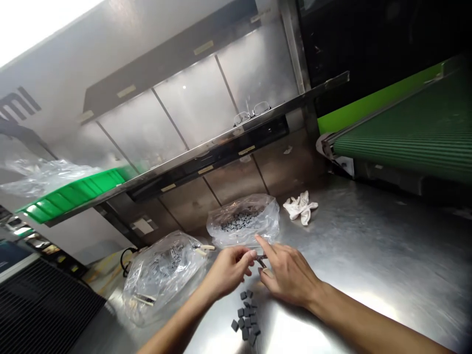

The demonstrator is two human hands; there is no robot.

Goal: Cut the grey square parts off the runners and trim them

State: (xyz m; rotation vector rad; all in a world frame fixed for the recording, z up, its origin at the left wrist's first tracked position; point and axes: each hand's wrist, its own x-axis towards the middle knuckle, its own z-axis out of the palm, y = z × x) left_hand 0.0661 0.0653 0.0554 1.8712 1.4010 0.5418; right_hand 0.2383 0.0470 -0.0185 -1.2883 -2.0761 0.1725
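My right hand [291, 275] is closed around small pliers [261, 261] with a cream-coloured handle, its index finger stretched out along them. Right beside the metal jaws, my left hand [232, 268] has thumb and fingers pinched together; whatever they hold is hidden or too small to name. Below the hands, several dark grey cube-like pieces [247, 322] lie loose on the steel table [372, 250]. Just beyond the hands stands an open clear plastic bag [271, 216] with many small grey pieces in it.
Left of my left arm lies another clear bag [147, 275] of grey pieces, with cream-handled tools [207, 248] on it. A white cloth glove [302, 207] sits at the back. Glasses [252, 114] and a green tray [73, 196] rest on the shelf; a green conveyor belt [409, 132] is at right.
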